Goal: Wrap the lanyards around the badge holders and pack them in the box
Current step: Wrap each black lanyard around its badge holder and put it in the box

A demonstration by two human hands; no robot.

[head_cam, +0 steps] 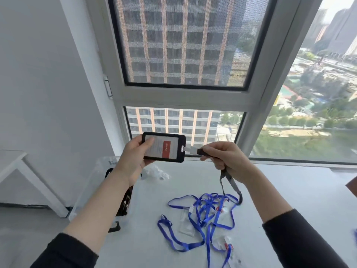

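Note:
My left hand [135, 157] holds a black badge holder [170, 147] up in front of the window, thumb on its face and fingers behind it. My right hand [224, 159] grips the black lanyard [230, 183] just beside the clip at the holder's right end; the strap hangs down in a loop below that hand. On the white table [289, 190] lies a tangle of blue lanyards [204, 213] with several clear badge holders [186, 227]. A clear plastic box [90, 182] stands at the table's left edge, with black lanyard bundles [125, 202] inside, partly hidden by my left forearm.
A crumpled clear plastic bag [156, 174] lies behind my left wrist. A window wall runs along the table's far side. A second white table [11, 161] stands to the left. Something reddish-brown [352, 185] pokes in at the right edge.

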